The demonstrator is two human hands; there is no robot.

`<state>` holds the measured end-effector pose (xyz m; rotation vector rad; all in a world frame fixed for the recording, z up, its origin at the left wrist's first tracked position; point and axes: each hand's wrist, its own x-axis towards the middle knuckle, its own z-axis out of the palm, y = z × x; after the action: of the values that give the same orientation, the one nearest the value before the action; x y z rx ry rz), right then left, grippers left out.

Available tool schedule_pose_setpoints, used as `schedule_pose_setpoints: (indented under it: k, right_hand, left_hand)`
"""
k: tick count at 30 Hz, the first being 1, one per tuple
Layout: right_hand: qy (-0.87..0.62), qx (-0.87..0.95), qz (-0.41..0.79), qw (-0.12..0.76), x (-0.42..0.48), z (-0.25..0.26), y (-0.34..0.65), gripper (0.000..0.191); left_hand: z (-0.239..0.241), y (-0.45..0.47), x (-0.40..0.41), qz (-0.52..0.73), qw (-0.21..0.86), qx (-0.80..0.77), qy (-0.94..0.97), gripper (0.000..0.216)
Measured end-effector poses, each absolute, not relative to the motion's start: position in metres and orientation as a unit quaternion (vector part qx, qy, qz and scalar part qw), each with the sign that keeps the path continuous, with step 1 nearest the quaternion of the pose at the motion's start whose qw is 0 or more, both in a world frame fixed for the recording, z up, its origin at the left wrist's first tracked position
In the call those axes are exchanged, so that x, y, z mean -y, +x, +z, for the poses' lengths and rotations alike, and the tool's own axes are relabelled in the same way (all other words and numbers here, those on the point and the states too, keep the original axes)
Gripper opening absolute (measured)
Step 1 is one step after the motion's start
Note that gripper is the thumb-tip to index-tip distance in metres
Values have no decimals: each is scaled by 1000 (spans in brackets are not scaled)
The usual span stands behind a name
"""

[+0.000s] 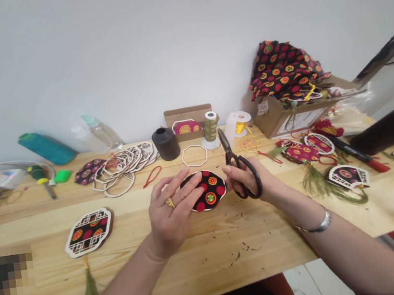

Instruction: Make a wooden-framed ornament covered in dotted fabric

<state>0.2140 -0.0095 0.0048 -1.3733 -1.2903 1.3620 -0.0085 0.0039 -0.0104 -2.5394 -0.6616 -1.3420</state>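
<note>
Fabric-covered panel [207,189], black with red and yellow roundels, sits mid-view over the worktop [199,273]; whether lifted or resting, cannot tell. Left hand [173,209] grips it from 9 o'clock, fingers flat across the face, thumb hidden. Right hand [246,175] grasps scissors [230,155], blades toward 12, its fingertips near the 3 o'clock rim. Step looks like edge trimming, judging by dark scraps [239,255] toward 5; another snip would call for a steady panel and blades swung to the rim. Cut frames [123,169] at 10, cloth-topped carton [284,119] at 2, pale wall [134,54] beyond 12.
</note>
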Motion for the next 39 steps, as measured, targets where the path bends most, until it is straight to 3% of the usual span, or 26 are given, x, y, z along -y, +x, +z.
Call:
schedule_pose_setpoints:
  k: [6,13,17,20,23,25,27,31,39]
  right_hand:
    - [-432,490,640,404,6,1,216,46]
    - [-444,422,663,430,4,-2,214,46]
    - [-449,416,656,441,5,-1,216,47]
    - [-453,434,639,445,7,3,218,43]
    - [-457,455,625,439,8,8,220,41]
    - [-464,483,612,421,8,11,221,38]
    - [-471,523,591,393,9,13,222,34]
    - [-447,601,571,335,11,13,225,26]
    - [-436,640,574,268,15,15,226,27]
  left_hand:
    - [-11,-9,-3,-436,103,208,-870,30]
    - [-12,-8,-3,-442,101,194,-870,30]
    - [-16,-6,-2,-456,60,216,-861,41]
    - [-19,-3,-2,-505,-92,298,-805,49]
    - [-16,0,-5,-547,-403,402,-615,38]
    - [-9,2,-7,-491,-598,448,-448,33]
    - [-3,2,-8,-395,-723,456,-337,39]
    - [1,-1,-7,-260,-828,377,-323,43]
    - [-5,-4,-4,-159,-849,303,-402,41]
